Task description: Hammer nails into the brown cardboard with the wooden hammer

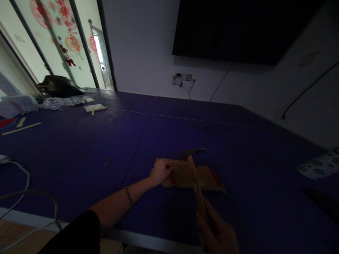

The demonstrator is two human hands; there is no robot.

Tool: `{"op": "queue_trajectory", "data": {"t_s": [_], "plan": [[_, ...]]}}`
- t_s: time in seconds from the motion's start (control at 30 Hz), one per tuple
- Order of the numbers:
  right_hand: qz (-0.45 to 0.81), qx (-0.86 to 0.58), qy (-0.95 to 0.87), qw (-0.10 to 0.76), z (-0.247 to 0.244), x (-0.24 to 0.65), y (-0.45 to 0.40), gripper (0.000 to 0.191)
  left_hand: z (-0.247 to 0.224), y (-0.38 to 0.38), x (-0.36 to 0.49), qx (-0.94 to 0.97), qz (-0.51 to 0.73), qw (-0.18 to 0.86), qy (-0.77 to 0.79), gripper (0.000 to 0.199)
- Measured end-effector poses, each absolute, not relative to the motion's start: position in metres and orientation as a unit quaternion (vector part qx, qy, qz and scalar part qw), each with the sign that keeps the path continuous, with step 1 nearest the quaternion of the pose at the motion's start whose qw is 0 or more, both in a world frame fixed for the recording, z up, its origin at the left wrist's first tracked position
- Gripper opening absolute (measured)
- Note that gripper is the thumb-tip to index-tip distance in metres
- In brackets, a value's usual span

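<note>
A torn piece of brown cardboard (182,178) with red printed patches lies on the dark blue table (106,134). My left hand (161,171) rests on its left end, thumb and fingers pinched together; what is between the fingertips is too small to make out. A few small dark marks or nails show just right of the fingertips. My right hand (218,233) is wrapped round the wooden handle of a hammer (199,197). The dark hammer head is raised over the far edge of the cardboard, slightly blurred.
A thin dark object (108,160) lies left of the cardboard. White cables (25,173) run along the left edge. A black bag (59,85), a plastic box (18,105) and a small white tray (94,108) stand far left. Patterned material (319,165) lies at right.
</note>
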State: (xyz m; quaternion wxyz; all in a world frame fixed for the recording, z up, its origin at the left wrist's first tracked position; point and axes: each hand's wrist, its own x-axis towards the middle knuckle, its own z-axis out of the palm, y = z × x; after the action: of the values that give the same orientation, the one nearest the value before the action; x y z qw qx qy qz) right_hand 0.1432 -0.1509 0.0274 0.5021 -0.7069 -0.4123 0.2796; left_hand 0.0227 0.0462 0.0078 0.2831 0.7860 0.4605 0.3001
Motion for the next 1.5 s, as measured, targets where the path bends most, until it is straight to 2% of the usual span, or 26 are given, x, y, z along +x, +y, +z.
{"op": "queue_trajectory", "data": {"t_s": [0.1, 0.27, 0.43, 0.7, 1.13, 1.4, 1.5], "plan": [[0.210, -0.707, -0.499, 0.456, 0.028, 0.143, -0.145, 0.048, 0.006, 0.047, 0.023, 0.789, 0.316, 0.283, 0.445, 0.013], [0.055, -0.626, -0.667, 0.401, 0.021, 0.141, -0.138, 0.038, 0.001, 0.052, 0.026, 0.788, 0.321, 0.276, 0.447, 0.011], [-0.041, -0.645, -0.665, 0.375, 0.016, 0.139, -0.142, 0.042, -0.002, 0.052, 0.027, 0.788, 0.320, 0.278, 0.446, 0.012], [-0.035, -0.602, -0.716, 0.353, 0.022, 0.149, -0.143, 0.039, 0.000, 0.050, 0.025, 0.793, 0.318, 0.277, 0.440, 0.013], [-0.034, -0.680, -0.623, 0.383, 0.027, 0.133, -0.149, 0.059, 0.004, 0.048, 0.023, 0.814, 0.301, 0.258, 0.426, 0.010], [-0.038, -0.644, -0.690, 0.329, 0.030, 0.142, -0.148, 0.056, 0.004, 0.048, 0.025, 0.823, 0.283, 0.234, 0.434, 0.009], [-0.062, -0.645, -0.679, 0.345, 0.030, 0.140, -0.149, 0.052, 0.004, 0.048, 0.026, 0.825, 0.275, 0.232, 0.437, 0.009]]}}
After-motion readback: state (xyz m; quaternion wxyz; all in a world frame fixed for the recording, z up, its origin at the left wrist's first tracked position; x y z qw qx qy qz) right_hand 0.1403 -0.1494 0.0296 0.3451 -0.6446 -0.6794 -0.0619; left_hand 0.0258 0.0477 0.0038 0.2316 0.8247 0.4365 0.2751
